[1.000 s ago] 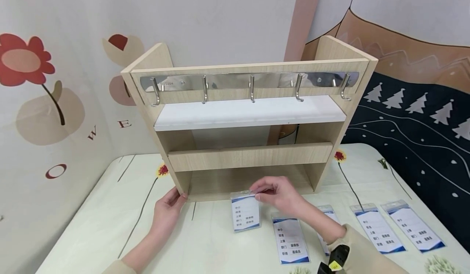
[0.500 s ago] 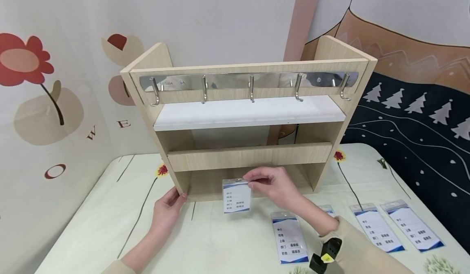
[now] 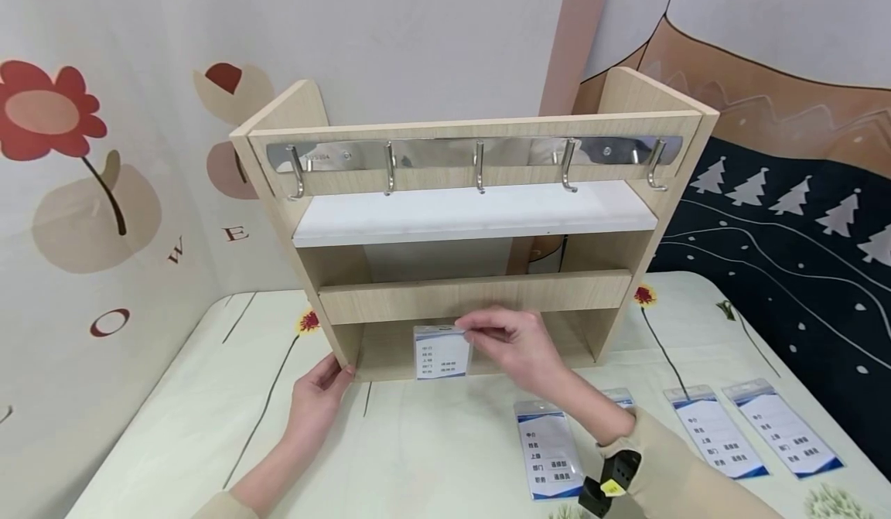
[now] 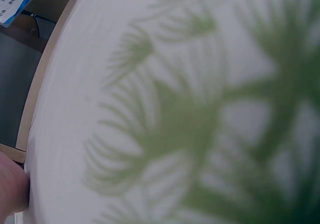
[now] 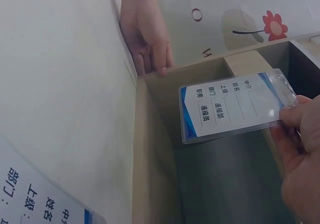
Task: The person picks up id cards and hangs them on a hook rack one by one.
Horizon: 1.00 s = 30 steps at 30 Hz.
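My right hand (image 3: 522, 349) pinches the top edge of a clear-sleeved name badge (image 3: 442, 354) between thumb and fingers. The badge hangs upright, blue-and-white with printed lines, before the bottom compartment of a light wooden shelf unit (image 3: 480, 298). In the right wrist view the badge (image 5: 227, 107) shows its whole printed face. At the unit's lower left corner, my left hand (image 3: 316, 403) holds the side panel, thumb at the front edge. Only a bit of the left hand (image 4: 11, 186) enters the left wrist view. Across the unit's upper board runs a metal hook rail (image 3: 431, 153) with several hooks.
More badges lie on the patterned tablecloth (image 3: 418, 457) at the right: one badge (image 3: 550, 453) nearest the unit, two others (image 3: 717, 434) farther right, and another partly hidden behind my right forearm. A white shelf board (image 3: 473, 213) sits below the hooks. Printed curtains hang behind.
My right hand has lifted the badge up and to the left, from in front of the unit's base to before its bottom compartment. The left hand has stayed at the corner.
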### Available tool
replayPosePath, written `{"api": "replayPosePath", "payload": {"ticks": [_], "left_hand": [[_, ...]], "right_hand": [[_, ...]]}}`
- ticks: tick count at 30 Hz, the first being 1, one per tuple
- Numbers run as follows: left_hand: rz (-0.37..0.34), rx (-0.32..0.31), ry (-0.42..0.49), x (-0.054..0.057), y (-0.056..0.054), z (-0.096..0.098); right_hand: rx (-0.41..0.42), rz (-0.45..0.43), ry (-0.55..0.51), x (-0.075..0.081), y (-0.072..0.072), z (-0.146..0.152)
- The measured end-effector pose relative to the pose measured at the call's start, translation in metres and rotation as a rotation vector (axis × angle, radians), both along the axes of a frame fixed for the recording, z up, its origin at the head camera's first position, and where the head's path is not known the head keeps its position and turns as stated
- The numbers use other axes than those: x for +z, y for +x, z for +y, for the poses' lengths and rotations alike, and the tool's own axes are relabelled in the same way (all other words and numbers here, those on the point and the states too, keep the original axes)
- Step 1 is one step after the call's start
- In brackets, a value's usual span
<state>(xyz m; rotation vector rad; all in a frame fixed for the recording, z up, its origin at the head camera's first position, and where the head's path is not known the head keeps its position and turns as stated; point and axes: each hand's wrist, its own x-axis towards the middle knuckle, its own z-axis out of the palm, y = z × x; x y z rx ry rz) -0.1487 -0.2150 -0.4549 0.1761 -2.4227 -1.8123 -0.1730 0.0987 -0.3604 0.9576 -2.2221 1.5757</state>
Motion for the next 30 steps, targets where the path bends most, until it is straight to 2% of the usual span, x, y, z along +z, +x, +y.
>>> {"api": "replayPosePath", "payload": {"ticks": [7,19,30], "left_hand": [[0.006,0.002,0.007,0.001,0.001,0.001],[-0.011,0.014,0.003,-0.001,0.0,0.0],[-0.005,0.006,0.003,0.001,0.0,0.001]], "right_hand": [[0.002,0.076,-0.017,0.009,-0.002,-0.002],[0.04,0.308,-0.082,0.033,-0.009,-0.008],[0.067,0.348,-0.079,0.054,-0.014,-0.015]]}}
